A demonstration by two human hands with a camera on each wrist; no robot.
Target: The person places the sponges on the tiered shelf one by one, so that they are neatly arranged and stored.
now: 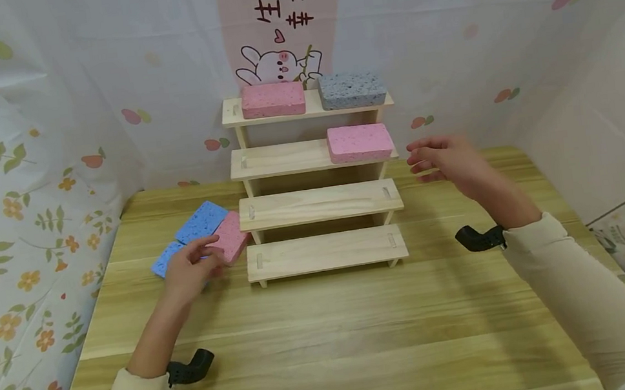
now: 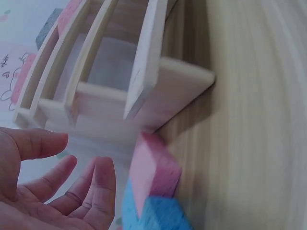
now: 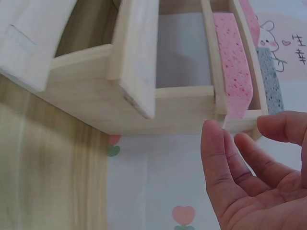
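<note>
My left hand [image 1: 184, 276] hovers over the sponges at the left of the wooden tiered rack [image 1: 325, 252], fingers loosely bent with nothing between them. Under and beside it lie a pink sponge [image 1: 231, 237], touching the rack's left side, and blue sponges [image 1: 201, 220], partly hidden by the hand. To the rack's right, my right hand [image 1: 449, 162] is in the air, fingers parted and holding nothing. Nearest to it is a pink sponge [image 1: 360, 142] on the right end of the second tier from the top, also seen in the right wrist view.
On the top tier sit another pink sponge [image 1: 273, 100] at left and a grey-blue sponge [image 1: 352, 90] at right. The rack stands on a wood-grain table [image 1: 331, 349], close to a printed cloth backdrop [image 1: 157, 77]. Patterned cloth [image 1: 17, 224] borders the left side.
</note>
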